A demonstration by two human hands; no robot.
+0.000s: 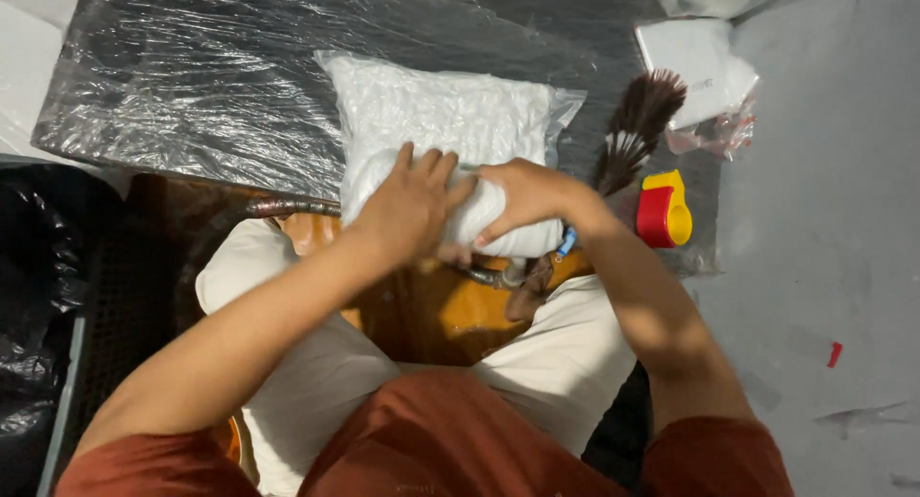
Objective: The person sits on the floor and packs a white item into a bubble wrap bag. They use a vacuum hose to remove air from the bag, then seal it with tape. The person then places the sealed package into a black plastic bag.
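Pressing white bag (450, 123), left hand (407, 209), right hand (522, 198) flat

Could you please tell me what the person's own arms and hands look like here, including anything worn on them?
Both arms are bare below short rust-red sleeves. The left hand and right hand wear no gloves or rings that I can see. A small blue item shows at the right wrist.

My hands, left (407, 205) and right (522, 200), press side by side on a white plastic-wrapped bundle (446, 123) at the near edge of the film-covered surface (192, 75). Far and left of the bundle, that surface lies open. To the right, passage is tight: a dark feathery brush (637, 123) and a red-and-yellow tape dispenser (664, 209) sit just beside my right wrist, with white packets (695, 61) beyond. My knees crowd the near side.
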